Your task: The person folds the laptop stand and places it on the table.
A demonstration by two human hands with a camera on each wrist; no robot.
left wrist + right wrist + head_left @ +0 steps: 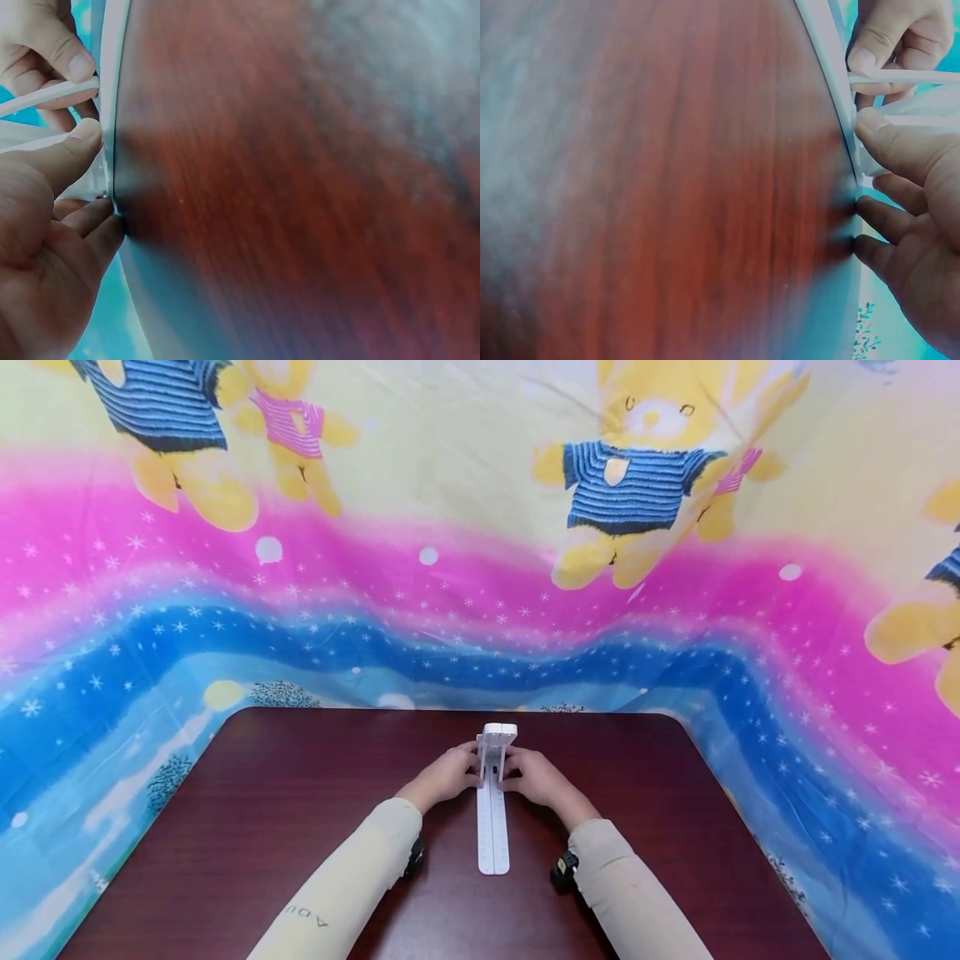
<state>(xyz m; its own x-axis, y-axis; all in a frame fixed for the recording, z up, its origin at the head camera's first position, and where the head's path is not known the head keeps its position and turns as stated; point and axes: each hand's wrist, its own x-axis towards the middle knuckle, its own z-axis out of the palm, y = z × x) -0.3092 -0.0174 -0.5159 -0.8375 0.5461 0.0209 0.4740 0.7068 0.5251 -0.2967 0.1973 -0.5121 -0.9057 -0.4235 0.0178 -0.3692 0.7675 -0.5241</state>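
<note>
A white folding stand is on the table, its long flat base pointing toward me and a raised, leaning part at the far end. Faint markings run along the base. My left hand grips the left side of the raised part near its foot, thumb on the near side. From the right, my right hand pinches the opposite side at about the same height. Both wrist views show thumbs and fingers against thin white strips. Some fingertips are hidden behind the stand.
The dark red-brown wooden table has rounded far corners. Behind and beside it hangs a patterned cloth with bears and snowflakes. Black wrist cameras sit at both cuffs of the pale sleeves.
</note>
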